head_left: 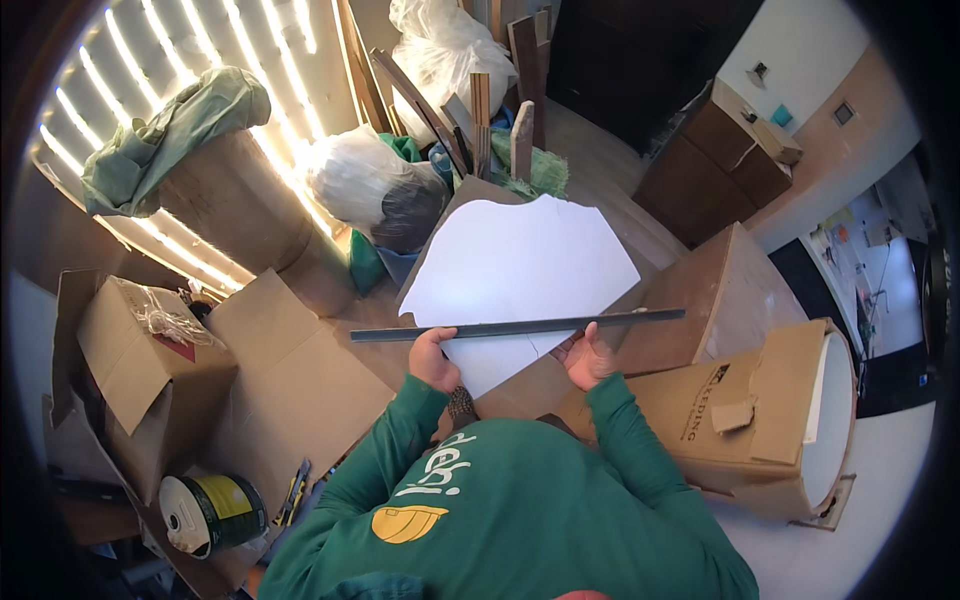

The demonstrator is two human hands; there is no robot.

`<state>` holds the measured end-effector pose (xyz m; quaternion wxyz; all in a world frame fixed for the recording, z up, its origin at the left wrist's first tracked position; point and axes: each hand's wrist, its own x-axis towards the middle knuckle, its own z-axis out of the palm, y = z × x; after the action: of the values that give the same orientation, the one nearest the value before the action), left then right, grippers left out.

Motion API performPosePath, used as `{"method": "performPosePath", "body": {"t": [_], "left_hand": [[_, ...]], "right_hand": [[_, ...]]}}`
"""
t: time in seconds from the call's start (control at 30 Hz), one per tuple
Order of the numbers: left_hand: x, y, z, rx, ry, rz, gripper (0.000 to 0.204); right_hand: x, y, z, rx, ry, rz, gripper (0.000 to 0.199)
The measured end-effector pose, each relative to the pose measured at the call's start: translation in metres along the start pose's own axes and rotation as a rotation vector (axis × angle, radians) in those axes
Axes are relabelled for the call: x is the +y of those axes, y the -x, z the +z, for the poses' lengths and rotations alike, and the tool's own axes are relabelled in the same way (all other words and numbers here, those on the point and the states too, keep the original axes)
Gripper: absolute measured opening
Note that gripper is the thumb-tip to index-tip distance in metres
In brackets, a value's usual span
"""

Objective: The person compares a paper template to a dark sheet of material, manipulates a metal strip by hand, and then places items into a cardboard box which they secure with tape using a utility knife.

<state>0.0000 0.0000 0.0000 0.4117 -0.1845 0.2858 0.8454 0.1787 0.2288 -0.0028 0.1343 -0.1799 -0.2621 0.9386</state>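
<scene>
A long, thin dark strip (510, 328) lies level across my front, over a large white sheet (525, 255) with an uneven, wavy far edge. My left hand (433, 360) grips the strip left of its middle, thumb along the near side. Right of the middle, my right hand (588, 358) holds it too, palm turned partly up and fingertips partly hidden beneath it. The sheet narrows to a point between my wrists, and a thin dark line runs down its near part. Whether the strip touches the sheet I cannot tell.
Open cardboard boxes (150, 360) stand at the left, with a spool (213, 512) and a yellow-black utility knife (292, 492) close by. At the right lies a large cardboard carton (690, 415) around a white cylinder. Wood offcuts (480, 125) and plastic-wrapped bundles (375, 185) crowd the far side.
</scene>
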Motion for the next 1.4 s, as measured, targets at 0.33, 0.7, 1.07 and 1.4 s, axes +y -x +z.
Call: {"method": "performPosePath", "body": {"t": [0.33,0.7,1.07,1.4], "left_hand": [[0.020,-0.066,0.020,-0.053,-0.010,0.093,0.036],[-0.017,-0.109,0.122,0.154,-0.190,0.573,0.045],[-0.025,-0.077,0.122,0.375,-0.346,0.745,0.055],[-0.039,-0.085,0.053,0.308,-0.273,0.643,0.060]], "right_hand": [[-0.040,-0.133,0.024,-0.005,-0.092,0.147,0.046],[-0.123,-0.248,-0.016,-0.013,0.023,0.311,0.053],[-0.151,-0.313,-0.051,0.304,0.218,0.338,0.047],[-0.200,-0.326,-0.022,0.420,0.380,0.233,0.061]]}}
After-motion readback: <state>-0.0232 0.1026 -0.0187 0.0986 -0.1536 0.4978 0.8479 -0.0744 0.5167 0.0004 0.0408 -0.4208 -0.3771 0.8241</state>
